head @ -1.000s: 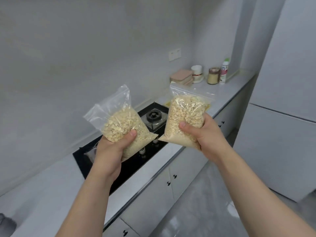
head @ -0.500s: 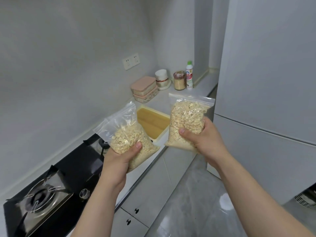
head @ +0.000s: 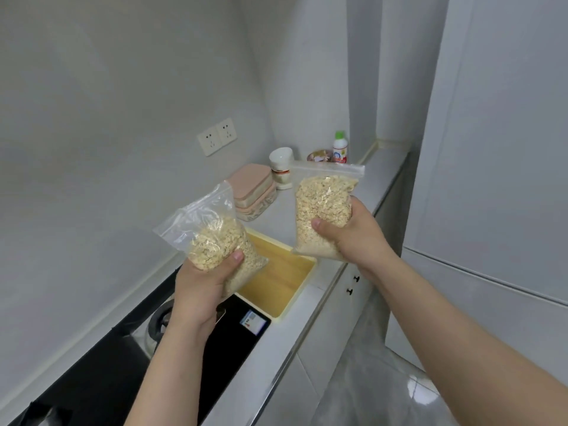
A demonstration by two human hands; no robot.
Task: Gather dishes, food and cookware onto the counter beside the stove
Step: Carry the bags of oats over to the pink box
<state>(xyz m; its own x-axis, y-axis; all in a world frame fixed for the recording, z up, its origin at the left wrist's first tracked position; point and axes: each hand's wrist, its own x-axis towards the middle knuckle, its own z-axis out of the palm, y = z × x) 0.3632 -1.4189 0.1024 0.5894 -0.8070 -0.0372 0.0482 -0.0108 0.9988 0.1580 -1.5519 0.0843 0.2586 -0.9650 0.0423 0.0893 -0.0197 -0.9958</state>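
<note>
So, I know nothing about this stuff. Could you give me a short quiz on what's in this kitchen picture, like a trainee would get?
1. True or false: the left hand holds nothing.
2. What fills the clear bag gripped by the right hand? A) pale flakes B) water C) coins
3. Fill in: the yellow tray lies on the counter right beside the black ____.
Key: 1 false, it grips a second bag of flakes; 2 A; 3 stove.
</note>
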